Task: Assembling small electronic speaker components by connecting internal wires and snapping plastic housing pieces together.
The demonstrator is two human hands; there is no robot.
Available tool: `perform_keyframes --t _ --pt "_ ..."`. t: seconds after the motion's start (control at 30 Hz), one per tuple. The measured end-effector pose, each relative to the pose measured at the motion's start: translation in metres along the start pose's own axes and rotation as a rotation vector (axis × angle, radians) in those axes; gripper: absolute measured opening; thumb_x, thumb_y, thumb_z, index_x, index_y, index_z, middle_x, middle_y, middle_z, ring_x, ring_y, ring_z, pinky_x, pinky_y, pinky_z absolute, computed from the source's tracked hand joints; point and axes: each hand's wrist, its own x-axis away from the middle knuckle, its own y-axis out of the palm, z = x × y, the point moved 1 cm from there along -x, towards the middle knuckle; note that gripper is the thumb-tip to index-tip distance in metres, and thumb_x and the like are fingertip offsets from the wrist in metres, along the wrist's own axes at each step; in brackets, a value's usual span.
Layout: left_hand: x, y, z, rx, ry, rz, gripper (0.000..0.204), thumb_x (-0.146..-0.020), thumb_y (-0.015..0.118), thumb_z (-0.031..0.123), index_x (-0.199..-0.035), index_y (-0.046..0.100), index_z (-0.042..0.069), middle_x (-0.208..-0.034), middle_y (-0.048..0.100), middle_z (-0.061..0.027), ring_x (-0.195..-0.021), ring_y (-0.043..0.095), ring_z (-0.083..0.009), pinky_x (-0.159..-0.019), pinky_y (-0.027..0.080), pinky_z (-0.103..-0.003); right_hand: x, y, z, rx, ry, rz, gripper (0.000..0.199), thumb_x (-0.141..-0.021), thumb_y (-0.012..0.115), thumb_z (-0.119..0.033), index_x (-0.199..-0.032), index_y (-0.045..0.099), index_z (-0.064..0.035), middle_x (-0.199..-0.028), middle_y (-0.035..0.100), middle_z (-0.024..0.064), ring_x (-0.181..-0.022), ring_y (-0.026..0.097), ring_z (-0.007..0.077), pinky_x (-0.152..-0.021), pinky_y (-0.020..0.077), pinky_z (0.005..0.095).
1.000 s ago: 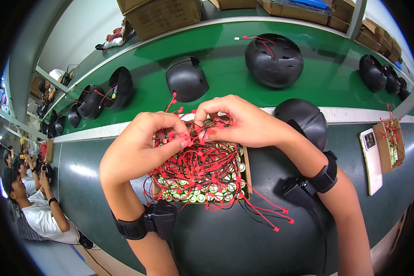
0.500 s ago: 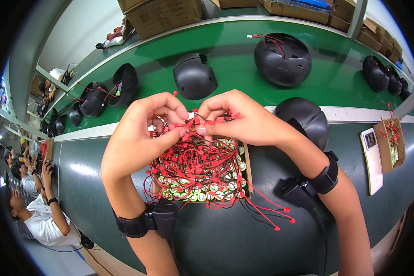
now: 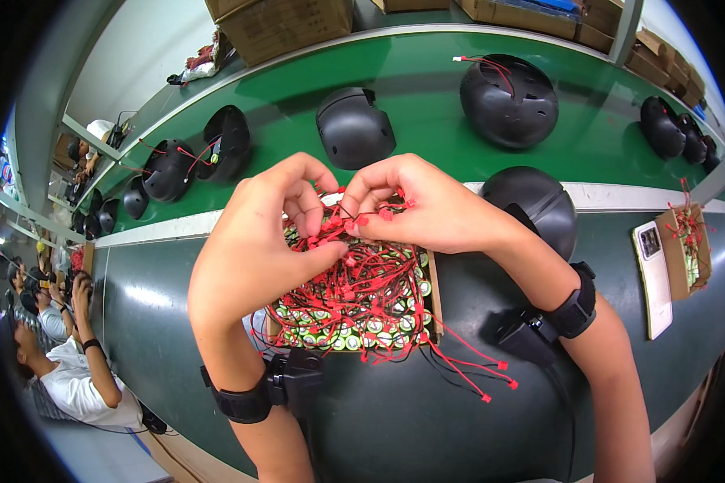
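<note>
Between my hands stands a cardboard box [image 3: 437, 302] packed with green-and-white battery cells [image 3: 374, 326]. A tangle of red and black wires [image 3: 370, 282] with small red plugs lies over the cells. My right hand [image 3: 431, 211] is closed at the box's far side, thumb and forefinger pinching a wire lead, its red plugs close to the fingers. Over the left part of the tangle, my left hand [image 3: 242, 249] has its thumb and curled fingers apart, nearest to the red plugs. Several leads [image 3: 475, 370] hang over the box's near right corner onto the table.
Black rounded shells [image 3: 509, 101] sit on the green conveyor belt [image 3: 427, 121] beyond. Another shell [image 3: 532, 213] stands right of my hand. A phone [image 3: 652, 278] and a smaller box of wired cells [image 3: 685, 249] are at the right. Co-workers [image 3: 80, 378] sit at the left.
My left thumb and fingers have parted from a pinch, and that hand shifted slightly right. My right hand stays pinched nearly in place. Shells on the belt moved right.
</note>
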Motion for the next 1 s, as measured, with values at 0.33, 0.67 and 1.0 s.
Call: perform_keyframes --t 0.33,0.67,1.0 --pt "-0.001 -0.002 -0.002 0.030 -0.038 0.072 0.035 -0.069 0.070 -0.007 -0.100 0.058 0.003 -0.077 0.060 0.0025 -0.070 0.054 -0.0021 -0.057 0.038 -0.018 0.004 -0.003 -0.006 0.053 0.090 -0.064 0.014 -0.080 0.068 -0.008 -0.089 0.062 0.0011 -0.074 0.062 0.0008 -0.068 0.055 0.0059 -0.064 0.0448 0.0236" --pt "0.001 -0.003 -0.008 0.117 -0.038 0.049 0.026 -0.071 0.067 -0.009 -0.094 0.058 0.002 -0.078 0.058 0.0011 -0.072 0.056 -0.0033 -0.056 0.038 -0.018 0.004 -0.002 -0.006 0.226 0.011 -0.063 0.012 -0.081 0.064 -0.003 -0.090 0.056 -0.0007 -0.061 0.048 -0.0023 -0.060 0.043 0.0051 -0.061 0.0395 0.0244" --pt "0.001 -0.004 -0.009 0.210 -0.079 0.007 0.022 -0.073 0.068 -0.010 -0.090 0.057 0.000 -0.075 0.060 -0.0011 -0.065 0.056 -0.0016 -0.052 0.040 -0.018 0.003 0.000 -0.006 0.238 0.003 -0.050 0.026 -0.083 0.075 -0.016 -0.072 0.055 -0.0016 -0.057 0.043 -0.0024 -0.058 0.039 0.0060 -0.057 0.0360 0.0257"
